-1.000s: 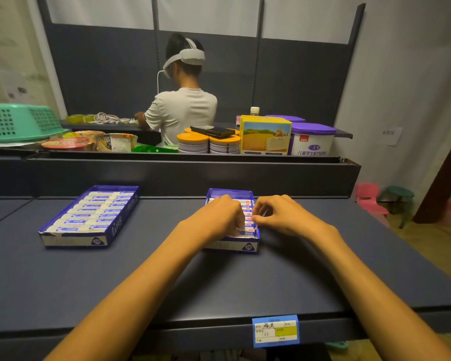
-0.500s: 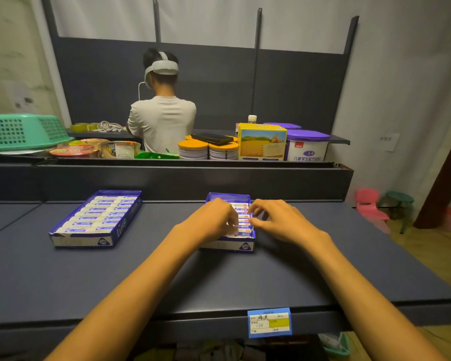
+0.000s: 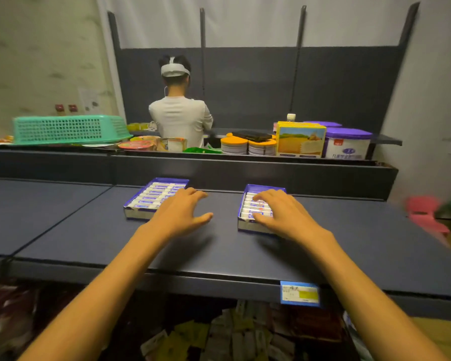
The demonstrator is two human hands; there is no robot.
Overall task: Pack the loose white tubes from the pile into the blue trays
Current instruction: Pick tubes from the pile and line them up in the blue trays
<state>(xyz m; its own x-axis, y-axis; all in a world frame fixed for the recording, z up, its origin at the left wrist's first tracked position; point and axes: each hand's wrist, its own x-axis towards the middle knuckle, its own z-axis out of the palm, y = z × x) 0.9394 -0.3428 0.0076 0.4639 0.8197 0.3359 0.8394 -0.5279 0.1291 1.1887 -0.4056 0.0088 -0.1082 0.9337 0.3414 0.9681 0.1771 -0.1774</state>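
Note:
Two blue trays lie on the dark shelf top, each filled with rows of white tubes. The left tray (image 3: 141, 204) sits just beyond my left hand (image 3: 180, 214), which hovers open with fingers spread between the trays and holds nothing. My right hand (image 3: 281, 212) lies flat on the white tubes (image 3: 253, 204) in the right tray (image 3: 248, 226), fingers spread, covering the tray's right half. No loose pile of tubes shows on the shelf.
A raised dark ledge (image 3: 219, 173) runs behind the trays. Beyond it are a green basket (image 3: 68, 130), tins (image 3: 248, 145), a yellow box (image 3: 300, 139) and a person's back (image 3: 180, 121). A price label (image 3: 300, 294) hangs on the front edge. Pink stools (image 3: 425, 212) stand at right.
My left hand left the right tray and moved left, now open between the trays. My right hand flattened onto the tubes. The camera view swung to the left.

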